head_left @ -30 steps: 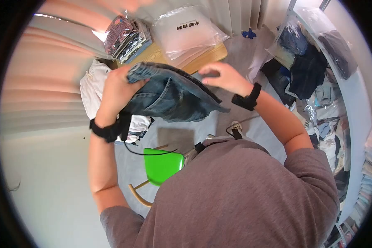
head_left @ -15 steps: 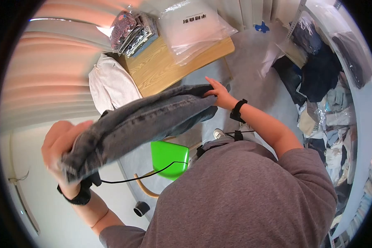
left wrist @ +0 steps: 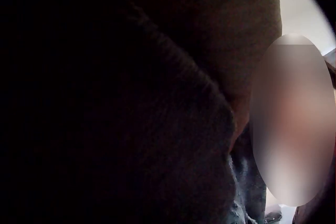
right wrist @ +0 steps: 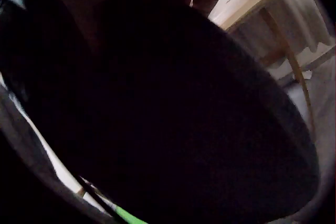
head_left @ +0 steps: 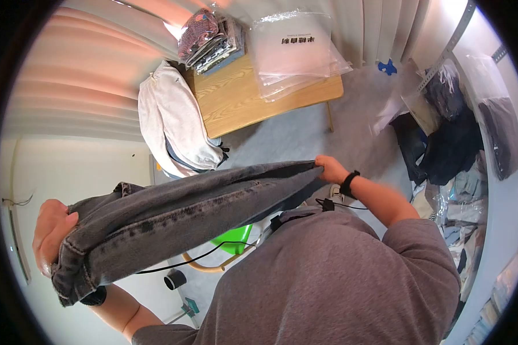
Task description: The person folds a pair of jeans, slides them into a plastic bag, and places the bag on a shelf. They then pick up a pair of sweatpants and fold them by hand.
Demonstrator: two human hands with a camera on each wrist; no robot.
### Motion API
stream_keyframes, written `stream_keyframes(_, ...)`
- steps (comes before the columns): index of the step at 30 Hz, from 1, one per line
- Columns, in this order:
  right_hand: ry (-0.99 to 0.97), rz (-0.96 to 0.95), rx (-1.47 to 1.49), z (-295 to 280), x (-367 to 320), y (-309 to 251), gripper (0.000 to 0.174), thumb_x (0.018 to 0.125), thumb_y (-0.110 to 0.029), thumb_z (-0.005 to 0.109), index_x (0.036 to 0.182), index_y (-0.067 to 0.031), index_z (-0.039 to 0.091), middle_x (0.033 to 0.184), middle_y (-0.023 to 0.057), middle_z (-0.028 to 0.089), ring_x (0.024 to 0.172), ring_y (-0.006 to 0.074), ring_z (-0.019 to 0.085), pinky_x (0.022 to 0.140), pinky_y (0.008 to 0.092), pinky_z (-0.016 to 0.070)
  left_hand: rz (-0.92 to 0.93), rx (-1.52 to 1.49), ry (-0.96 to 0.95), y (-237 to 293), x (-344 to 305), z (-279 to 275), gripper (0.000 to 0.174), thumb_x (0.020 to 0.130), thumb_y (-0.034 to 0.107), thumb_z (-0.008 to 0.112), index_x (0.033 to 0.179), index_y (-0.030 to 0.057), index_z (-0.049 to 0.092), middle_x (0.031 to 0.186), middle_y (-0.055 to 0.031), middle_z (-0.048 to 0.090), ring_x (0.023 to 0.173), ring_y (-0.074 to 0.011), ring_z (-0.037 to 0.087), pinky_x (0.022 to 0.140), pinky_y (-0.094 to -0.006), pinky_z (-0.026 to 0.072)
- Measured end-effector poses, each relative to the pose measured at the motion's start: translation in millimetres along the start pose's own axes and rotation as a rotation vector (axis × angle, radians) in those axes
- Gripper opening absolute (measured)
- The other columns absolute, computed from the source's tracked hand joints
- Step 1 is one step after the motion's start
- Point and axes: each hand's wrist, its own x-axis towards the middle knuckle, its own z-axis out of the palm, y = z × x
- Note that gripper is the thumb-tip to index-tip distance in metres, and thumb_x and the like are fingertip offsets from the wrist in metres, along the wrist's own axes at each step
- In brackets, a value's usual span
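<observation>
A pair of dark grey-blue jeans point(head_left: 172, 215) stretches lengthwise between my two hands in front of the torso. At the waistband end, my left hand point(head_left: 53, 233) grips the denim, its thumb over the cloth. My right hand point(head_left: 331, 170) pinches the narrower leg end. Dark denim point(left wrist: 131, 129) covers most of the left wrist view, with part of the hand above it. In the right wrist view the cloth point(right wrist: 184, 113) is nearly black and hides most of the fingers.
A wooden table point(head_left: 230, 109) bears clear plastic bags point(head_left: 296, 52) and a stack of bagged clothes point(head_left: 216, 43). Light trousers point(head_left: 175, 115) hang over its left edge. A green chair point(head_left: 234, 240) stands below the jeans. Shelves of clothes point(head_left: 463, 172) line the right side.
The left hand has swung out left and down with the jeans. The right hand, free at first, has taken hold of the leg end, and the jeans are now drawn out long.
</observation>
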Motion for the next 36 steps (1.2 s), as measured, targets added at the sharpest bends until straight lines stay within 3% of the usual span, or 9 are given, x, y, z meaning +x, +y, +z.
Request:
stream_keyframes(7, -0.121, -0.121, -0.131, -16, -45, 25, 0.034, 0.062, -0.019, 0.072, 0.094, -0.0091, 0.066, 0.094, 0.0117, 0.059, 0.090, 0.0316, 0.054, 0.078, 0.0418, 0.0420, -0.067, 0.106, -0.019, -14, -19, -52, 0.032, 0.068, 0.011, 0.065, 0.094, 0.0019, 0.050, 0.067, -0.0065, 0.045, 0.059, -0.0167, 0.044, 0.053, -0.0301, 0.0376)
stream_keyframes(9, -0.142, -0.108, -0.149, -8, -54, 51, 0.034, 0.064, -0.020, 0.071, 0.097, -0.0119, 0.067, 0.096, 0.0109, 0.060, 0.093, 0.0308, 0.055, 0.082, 0.0434, 0.0409, -1.163, -0.718, -0.111, -13, -4, -78, 0.021, 0.074, 0.017, 0.056, 0.086, 0.0079, 0.042, 0.065, -0.0029, 0.039, 0.056, -0.0139, 0.041, 0.051, -0.0269, 0.0370)
stream_keyframes(13, -0.191, 0.095, -0.175, -20, -62, 75, 0.027, 0.067, -0.015, 0.068, 0.094, -0.0092, 0.065, 0.097, 0.0120, 0.060, 0.094, 0.0315, 0.055, 0.083, 0.0409, 0.0425, -1.559, -0.317, 0.079, -26, 4, -95, 0.034, 0.073, 0.034, 0.059, 0.076, 0.0127, 0.033, 0.063, -0.0010, 0.038, 0.054, -0.0129, 0.042, 0.055, -0.0272, 0.0417)
stream_keyframes(14, -0.149, 0.210, -0.147, -28, -63, 80, 0.027, 0.069, -0.012, 0.067, 0.095, -0.0075, 0.063, 0.098, 0.0122, 0.059, 0.094, 0.0319, 0.055, 0.084, 0.0398, 0.0429, -1.735, -0.110, 0.393, -45, -4, -98, 0.029, 0.080, 0.030, 0.061, 0.084, 0.0015, 0.056, 0.081, -0.0134, 0.062, 0.063, -0.0182, 0.060, 0.058, -0.0310, 0.0504)
stream_keyframes(21, 0.455, 0.237, -0.280, -126, -87, 49, 0.020, 0.071, -0.005, 0.058, 0.090, -0.0018, 0.056, 0.092, 0.0170, 0.057, 0.094, 0.0359, 0.053, 0.083, 0.0414, 0.0427, -0.776, -0.144, 0.465, -121, -105, -68, 0.029, 0.079, 0.020, 0.064, 0.092, -0.0047, 0.058, 0.091, -0.0111, 0.062, 0.081, -0.0197, 0.060, 0.075, -0.0317, 0.0487)
stream_keyframes(22, 0.553, 0.219, -0.399, -135, -87, 50, 0.023, 0.072, -0.001, 0.056, 0.095, -0.0004, 0.054, 0.098, 0.0187, 0.056, 0.097, 0.0367, 0.052, 0.087, 0.0404, 0.0420, -0.763, -0.316, 0.459, -154, -131, -76, 0.037, 0.080, 0.009, 0.062, 0.113, -0.0074, 0.055, 0.109, -0.0156, 0.060, 0.095, -0.0222, 0.059, 0.084, -0.0350, 0.0473)
stream_keyframes(25, 0.766, 0.175, -0.573, -172, -81, 47, 0.027, 0.078, 0.003, 0.050, 0.104, 0.0013, 0.050, 0.108, 0.0223, 0.052, 0.104, 0.0387, 0.050, 0.095, 0.0394, 0.0387, -0.831, -0.289, 0.450, -179, -134, -39, 0.034, 0.081, 0.008, 0.062, 0.112, -0.0058, 0.056, 0.108, -0.0139, 0.060, 0.097, -0.0217, 0.058, 0.087, -0.0335, 0.0450)
stream_keyframes(29, 0.890, 0.130, -0.659, -237, -47, 9, 0.011, 0.083, -0.003, 0.051, 0.094, -0.0029, 0.051, 0.083, 0.0201, 0.057, 0.080, 0.0386, 0.057, 0.068, 0.0411, 0.0451, -1.020, -0.345, 0.532, -215, -153, 20, 0.036, 0.080, 0.011, 0.066, 0.111, -0.0037, 0.057, 0.106, -0.0114, 0.061, 0.096, -0.0207, 0.057, 0.088, -0.0336, 0.0438)
stream_keyframes(36, 0.665, 0.021, -0.693, -304, 73, -77, 0.012, 0.084, -0.013, 0.061, 0.090, -0.0045, 0.056, 0.078, 0.0153, 0.060, 0.070, 0.0333, 0.060, 0.060, 0.0340, 0.0468, -1.328, -0.435, 0.453, -283, -206, 137, 0.033, 0.077, 0.021, 0.071, 0.099, -0.0024, 0.063, 0.094, -0.0051, 0.064, 0.083, -0.0131, 0.057, 0.079, -0.0274, 0.0438)
